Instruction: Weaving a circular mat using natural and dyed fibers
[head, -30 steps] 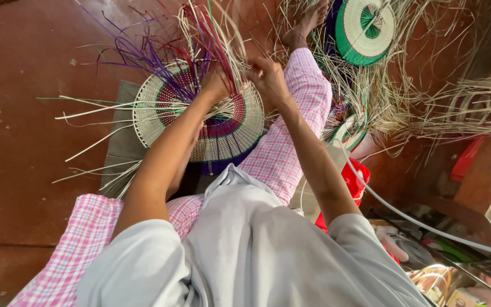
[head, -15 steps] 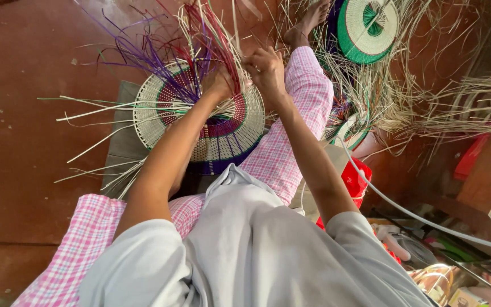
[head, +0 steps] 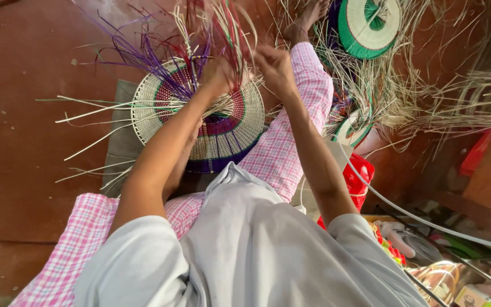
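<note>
A round woven mat point(head: 240, 122) in cream, maroon, purple and green rings rests against my lap, between my legs in pink checked trousers. Loose purple, red and pale straw strands point(head: 160, 57) stick up and out from its rim. My left hand point(head: 220, 74) pinches strands at the mat's upper edge. My right hand point(head: 277, 68) is just right of it, fingers closed on thin strands rising from the same spot. Both forearms reach forward over the mat.
A second round woven piece point(head: 367, 25) in green and cream lies top right beside a bare foot point(head: 308, 20). Piles of loose dry straw point(head: 456, 108) spread on the right. A red bag point(head: 359, 179), a white cable point(head: 421, 219) and clutter sit lower right. Reddish floor point(head: 24, 136) on the left.
Both hands have lifted slightly and drawn the strands upward at the mat's edge; the mat itself has stayed in place.
</note>
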